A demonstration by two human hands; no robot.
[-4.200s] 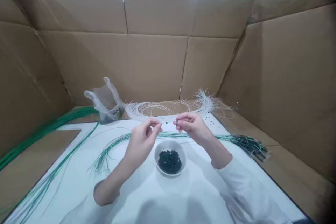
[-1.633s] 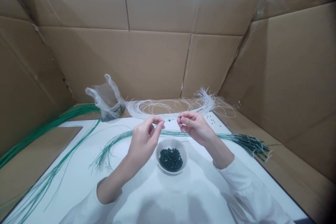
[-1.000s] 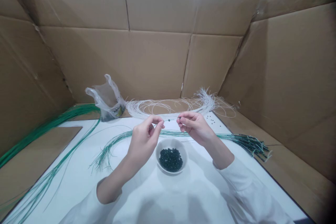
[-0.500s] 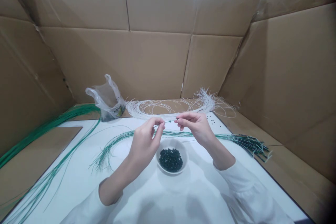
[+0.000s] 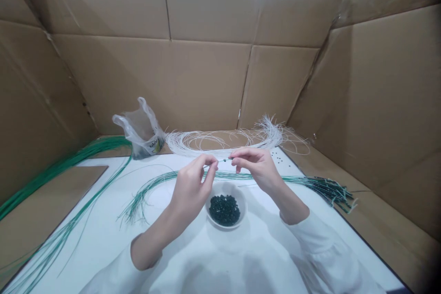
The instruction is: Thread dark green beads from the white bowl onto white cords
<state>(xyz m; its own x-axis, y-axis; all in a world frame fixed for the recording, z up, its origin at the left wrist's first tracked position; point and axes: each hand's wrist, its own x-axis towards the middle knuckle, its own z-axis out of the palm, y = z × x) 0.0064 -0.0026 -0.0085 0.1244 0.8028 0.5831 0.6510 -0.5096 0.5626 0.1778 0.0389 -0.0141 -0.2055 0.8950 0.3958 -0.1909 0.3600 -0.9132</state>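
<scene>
My left hand (image 5: pixel 193 183) pinches a thin green string between thumb and forefinger. My right hand (image 5: pixel 257 166) pinches the same string a short way to the right, its fingertips close to those of my left hand. A small dark green bead (image 5: pixel 224 160) sits on the string in the gap between the hands. Just below them stands a white bowl (image 5: pixel 244 202) holding many dark green beads (image 5: pixel 223 211). Behind the bowl a bundle of green strings (image 5: pixel 303 180) runs across the white table, with dark beaded ends at the right.
A coil of white strings (image 5: pixel 186 144) lies at the back, beside a clear plastic bag (image 5: pixel 143 135). Long green strings (image 5: pixel 65 161) stretch along the left. Small loose beads (image 5: pixel 279 158) are scattered at the back right. Cardboard walls (image 5: pixel 206 82) surround the table (image 5: pixel 186 257).
The bead and the fingertips of my left hand have shifted very slightly to the right. Both hands keep their pinch.
</scene>
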